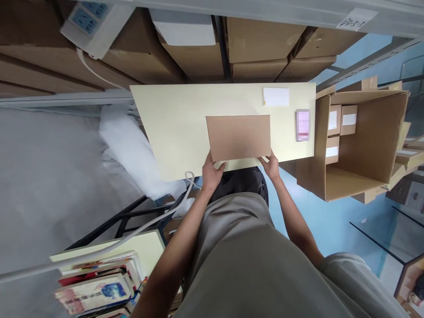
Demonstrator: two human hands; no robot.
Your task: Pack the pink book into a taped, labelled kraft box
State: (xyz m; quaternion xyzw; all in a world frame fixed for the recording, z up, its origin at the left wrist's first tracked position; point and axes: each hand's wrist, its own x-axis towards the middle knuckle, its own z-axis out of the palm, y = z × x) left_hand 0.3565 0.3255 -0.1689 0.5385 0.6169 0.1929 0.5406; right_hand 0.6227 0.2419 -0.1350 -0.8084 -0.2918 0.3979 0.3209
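Note:
A plain brown cardboard box (239,138) lies on the pale yellow tabletop (172,128) in front of me; only its flat upper face shows clearly. My left hand (212,175) grips the near left corner, thumb spread to the side. At the near right corner, my right hand (270,167) holds the box with its fingers along the edge. Fingertips under the box are hidden. Farther back on the table is a white label or card (276,96). Right of the box sits a phone-sized item (302,125) with a pinkish, blurred face.
A large open carton (367,137) stands at the right, holding several small labelled boxes. Shelved cartons (261,39) line the back, with a power strip (96,26) at upper left. A white cable (139,232) crosses the lower left, above stacked books (96,291). Plastic wrap (129,150) hangs left.

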